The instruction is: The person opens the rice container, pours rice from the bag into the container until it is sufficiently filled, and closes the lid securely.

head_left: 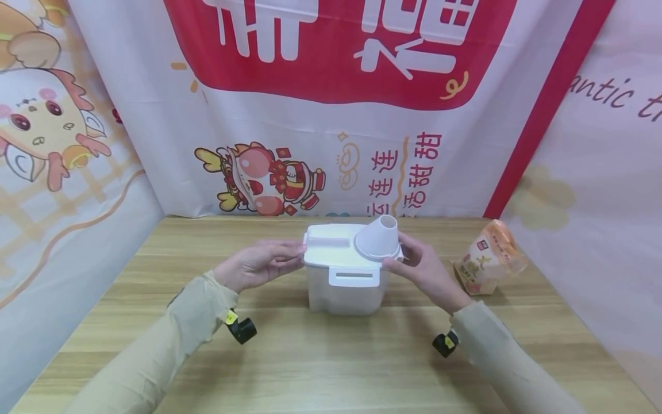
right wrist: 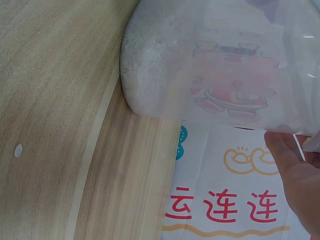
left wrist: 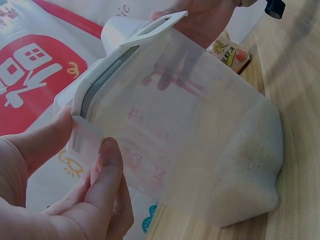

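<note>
A translucent storage container [head_left: 343,296] with a white lid [head_left: 331,253] stands upright on the table, with pale grains [left wrist: 252,155] in its bottom. A cone-shaped white spout [head_left: 380,238] rises from the lid's right side. On the lid's front side hangs a white latch [head_left: 354,277]. My left hand [head_left: 264,261] pinches the left-end latch [left wrist: 86,137], thumb on the lid's edge and fingertips on the flap. At the opposite end, my right hand [head_left: 424,270] grips the lid's edge by the spout, thumb towards the front. Its fingers [right wrist: 285,150] are partly cut off in the right wrist view.
To the right of the container, an orange and white food packet [head_left: 488,259] stands on the wooden table [head_left: 320,362]. Printed cloth [head_left: 331,161] hangs behind the table and along both sides. A small white spot [right wrist: 18,150] shows on the wood in the right wrist view.
</note>
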A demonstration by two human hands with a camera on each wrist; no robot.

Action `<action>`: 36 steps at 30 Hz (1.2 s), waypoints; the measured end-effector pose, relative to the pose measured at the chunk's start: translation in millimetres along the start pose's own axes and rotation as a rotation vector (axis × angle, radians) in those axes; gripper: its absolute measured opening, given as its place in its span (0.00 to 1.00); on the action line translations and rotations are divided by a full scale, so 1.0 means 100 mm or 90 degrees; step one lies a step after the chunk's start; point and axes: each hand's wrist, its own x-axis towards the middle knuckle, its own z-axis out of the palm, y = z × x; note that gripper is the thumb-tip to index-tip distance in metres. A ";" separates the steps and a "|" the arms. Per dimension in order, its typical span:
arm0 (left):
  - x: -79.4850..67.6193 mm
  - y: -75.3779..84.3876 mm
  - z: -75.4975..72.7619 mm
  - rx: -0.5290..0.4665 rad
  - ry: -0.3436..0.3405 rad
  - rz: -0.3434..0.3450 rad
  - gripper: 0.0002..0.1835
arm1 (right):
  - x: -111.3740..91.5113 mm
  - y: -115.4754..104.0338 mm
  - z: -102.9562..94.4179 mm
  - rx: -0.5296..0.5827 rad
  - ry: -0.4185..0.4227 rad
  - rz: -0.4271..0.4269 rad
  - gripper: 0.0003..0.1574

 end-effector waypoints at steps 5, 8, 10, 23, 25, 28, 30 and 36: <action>0.01 0.00 -0.01 -0.006 0.004 -0.009 0.27 | 0.00 0.00 0.00 0.002 0.001 0.002 0.45; 0.01 0.00 0.00 -0.009 0.009 -0.011 0.27 | 0.00 0.01 0.00 0.006 0.000 -0.003 0.44; 0.01 0.00 0.00 -0.009 0.010 -0.012 0.27 | 0.00 0.01 0.00 0.008 -0.002 -0.008 0.44; 0.00 0.00 0.00 -0.010 -0.007 -0.004 0.26 | -0.01 0.02 0.01 0.034 -0.002 -0.037 0.42; 0.00 -0.01 0.00 -0.012 -0.009 -0.003 0.26 | -0.02 0.03 0.01 0.039 -0.004 -0.040 0.42; 0.01 -0.01 0.00 -0.019 -0.010 -0.004 0.25 | -0.02 0.03 0.01 0.041 -0.005 -0.041 0.42; 0.01 -0.02 0.00 -0.023 -0.012 -0.005 0.26 | -0.02 0.04 0.01 0.039 -0.005 -0.040 0.42; 0.01 -0.02 -0.01 -0.032 -0.015 -0.011 0.27 | -0.01 0.05 0.00 0.037 -0.009 -0.046 0.42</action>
